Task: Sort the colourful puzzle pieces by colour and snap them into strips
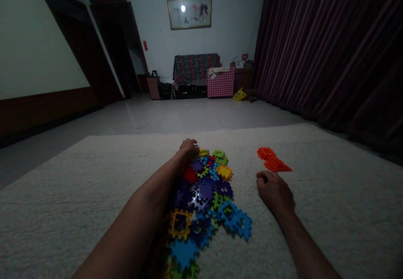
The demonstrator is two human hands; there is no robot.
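Observation:
My left hand (189,147) reaches over the far left end of a long heap of interlocking plastic building tiles (206,189). Its fingers look bent and slightly apart, and I see nothing held in them. Purple, blue, green, red and yellow square pieces with notched edges overlap in the heap; my left forearm covers part of its left side. On the right, my right hand (277,193) is low over the mat with curled fingers and nothing visible in them. Just beyond it lies a group of orange tiles (272,160), apart from the heap and not touching the hand.
A pale fleecy mat (110,178) lies under everything, with a tiled floor (189,115) past its far edge. Against the back wall are cloth-covered furniture (197,69) and a red checked cloth (221,84). A dark curtain (311,52) hangs along the right.

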